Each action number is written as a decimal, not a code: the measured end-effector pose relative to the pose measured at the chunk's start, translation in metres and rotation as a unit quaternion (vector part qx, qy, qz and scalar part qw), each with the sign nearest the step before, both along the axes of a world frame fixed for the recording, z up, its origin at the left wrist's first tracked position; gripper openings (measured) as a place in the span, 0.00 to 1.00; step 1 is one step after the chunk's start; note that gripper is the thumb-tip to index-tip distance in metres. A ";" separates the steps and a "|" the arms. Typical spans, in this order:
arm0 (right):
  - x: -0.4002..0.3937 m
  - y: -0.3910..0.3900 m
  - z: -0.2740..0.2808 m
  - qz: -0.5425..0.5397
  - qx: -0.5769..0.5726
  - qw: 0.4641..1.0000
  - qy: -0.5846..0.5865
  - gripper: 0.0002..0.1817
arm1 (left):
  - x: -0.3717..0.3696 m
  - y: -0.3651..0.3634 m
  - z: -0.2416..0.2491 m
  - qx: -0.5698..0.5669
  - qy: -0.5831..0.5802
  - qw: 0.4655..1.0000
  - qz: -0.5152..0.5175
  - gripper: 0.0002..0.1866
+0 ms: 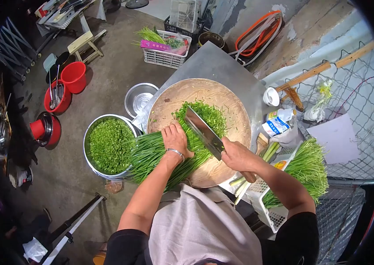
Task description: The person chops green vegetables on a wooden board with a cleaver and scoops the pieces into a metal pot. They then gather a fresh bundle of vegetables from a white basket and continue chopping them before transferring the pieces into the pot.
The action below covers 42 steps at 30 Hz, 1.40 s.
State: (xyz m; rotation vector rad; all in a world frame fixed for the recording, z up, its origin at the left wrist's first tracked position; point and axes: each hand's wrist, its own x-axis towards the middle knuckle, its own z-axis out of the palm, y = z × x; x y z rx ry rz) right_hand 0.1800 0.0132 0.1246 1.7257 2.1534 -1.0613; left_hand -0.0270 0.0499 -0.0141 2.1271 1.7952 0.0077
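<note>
A round wooden chopping board (237, 106) carries a long bunch of green chives (149, 154), whose far ends hang off the board's left side. My left hand (176, 139) presses on the bunch, fingers curled over it close to the blade. In my right hand (236, 155) is the wooden handle of a cleaver (204, 131). Its broad blade stands at a slant against the cut end of the bunch, and its lower edge is hidden. Chopped chives (211, 115) lie heaped beyond and right of the blade.
A metal bucket (88, 152) of chopped greens stands at the board's left, near a metal basin (129, 104). To the right, a white basket (275, 216) holds more chives. A metal table (209, 59) supports the board. Red buckets (73, 77) sit on the floor at left.
</note>
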 end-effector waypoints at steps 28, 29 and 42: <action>0.029 0.033 -0.072 -0.035 0.082 0.994 0.061 0.15 | 0.000 0.009 0.000 0.001 -0.032 0.999 -0.002 0.81; 0.033 0.026 -0.064 -0.033 0.081 0.994 0.068 0.15 | -0.005 0.005 0.004 0.006 -0.035 0.999 -0.015 0.84; 0.069 -0.073 -0.026 -0.027 0.028 0.999 0.011 0.10 | 0.011 -0.028 0.001 0.009 0.012 1.000 0.000 0.89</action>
